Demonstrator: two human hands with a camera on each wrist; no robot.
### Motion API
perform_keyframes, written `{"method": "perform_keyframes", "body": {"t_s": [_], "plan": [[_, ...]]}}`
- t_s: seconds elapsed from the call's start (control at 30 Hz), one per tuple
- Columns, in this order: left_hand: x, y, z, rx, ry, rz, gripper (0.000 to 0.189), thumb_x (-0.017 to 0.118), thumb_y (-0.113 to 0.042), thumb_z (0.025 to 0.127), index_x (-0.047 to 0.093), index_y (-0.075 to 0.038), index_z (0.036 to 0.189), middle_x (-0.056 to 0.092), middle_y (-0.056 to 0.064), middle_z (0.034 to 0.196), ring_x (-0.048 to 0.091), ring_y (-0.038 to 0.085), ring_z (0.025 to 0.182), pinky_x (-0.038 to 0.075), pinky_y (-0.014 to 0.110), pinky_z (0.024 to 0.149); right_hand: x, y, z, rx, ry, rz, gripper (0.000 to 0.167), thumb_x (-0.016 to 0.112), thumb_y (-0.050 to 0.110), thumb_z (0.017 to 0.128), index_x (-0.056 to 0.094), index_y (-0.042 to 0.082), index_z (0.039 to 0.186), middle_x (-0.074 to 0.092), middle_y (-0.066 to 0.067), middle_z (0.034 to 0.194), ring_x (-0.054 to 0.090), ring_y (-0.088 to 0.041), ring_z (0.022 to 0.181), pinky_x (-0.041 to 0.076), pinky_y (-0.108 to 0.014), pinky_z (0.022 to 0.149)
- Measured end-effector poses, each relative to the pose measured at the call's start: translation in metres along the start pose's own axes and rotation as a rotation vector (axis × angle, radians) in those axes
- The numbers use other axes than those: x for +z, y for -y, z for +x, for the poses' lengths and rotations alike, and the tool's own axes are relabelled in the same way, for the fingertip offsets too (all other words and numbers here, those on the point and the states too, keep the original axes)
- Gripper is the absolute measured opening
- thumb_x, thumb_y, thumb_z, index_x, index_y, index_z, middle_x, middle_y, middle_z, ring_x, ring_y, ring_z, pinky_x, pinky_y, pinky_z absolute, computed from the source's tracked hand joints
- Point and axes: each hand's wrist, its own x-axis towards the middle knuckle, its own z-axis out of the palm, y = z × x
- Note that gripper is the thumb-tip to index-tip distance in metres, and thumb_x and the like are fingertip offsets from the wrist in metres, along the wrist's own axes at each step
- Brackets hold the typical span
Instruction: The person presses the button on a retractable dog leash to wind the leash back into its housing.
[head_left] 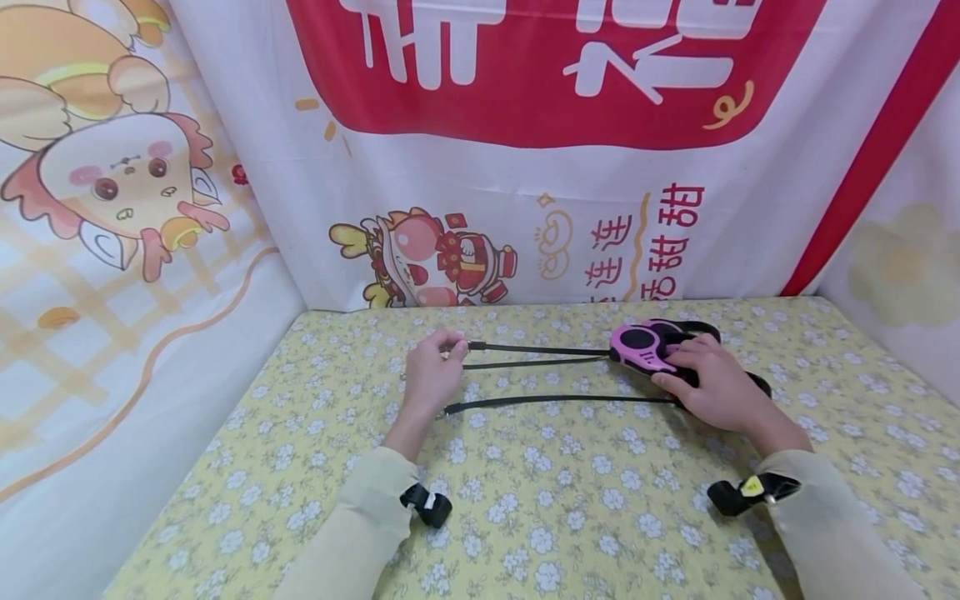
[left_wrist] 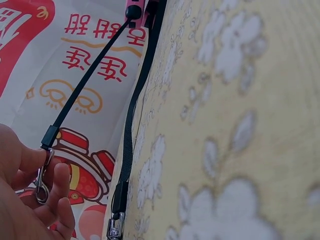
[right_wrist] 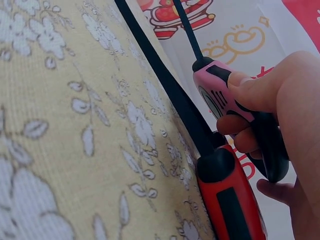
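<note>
My right hand (head_left: 712, 379) grips a pink and black retractable dog leash (head_left: 636, 343) by its black handle, the thumb along the casing in the right wrist view. From its nozzle a black strap (head_left: 540, 350) stretches left to my left hand (head_left: 435, 371). There the thumb and fingers pinch the metal clip (left_wrist: 42, 182) at the strap's end. A red retractable leash (right_wrist: 232, 200) lies on the table beneath my right hand, mostly hidden in the head view. Its black strap (head_left: 555, 399) runs left across the cloth and ends in a metal clip (left_wrist: 116, 226) near my left wrist.
Another thin dark strap (head_left: 536, 363) runs between the two. The table has a yellow flowered cloth (head_left: 540, 517). Printed hangings close in the back (head_left: 555, 167) and the left side (head_left: 247, 200). A black band (head_left: 427, 504) sits on each wrist.
</note>
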Motion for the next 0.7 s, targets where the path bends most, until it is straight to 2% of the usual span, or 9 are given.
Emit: {"method": "perform_keyframes", "body": {"t_s": [0.7], "plan": [[0.0022, 0.0017, 0.0013, 0.002, 0.029, -0.005, 0.013, 0.064, -0.021, 0.106, 0.073, -0.013, 0.112, 0.074, 0.008, 0.125, 0.067, 0.028, 0.115, 0.054, 0.047, 0.101, 0.0033, 0.0012, 0.0018, 0.019, 0.023, -0.008, 0.050, 0.068, 0.035, 0.104, 0.070, -0.009, 0.129, 0.063, -0.034, 0.140, 0.049, -0.048, 0.134, 0.040, -0.070, 0.112]]}}
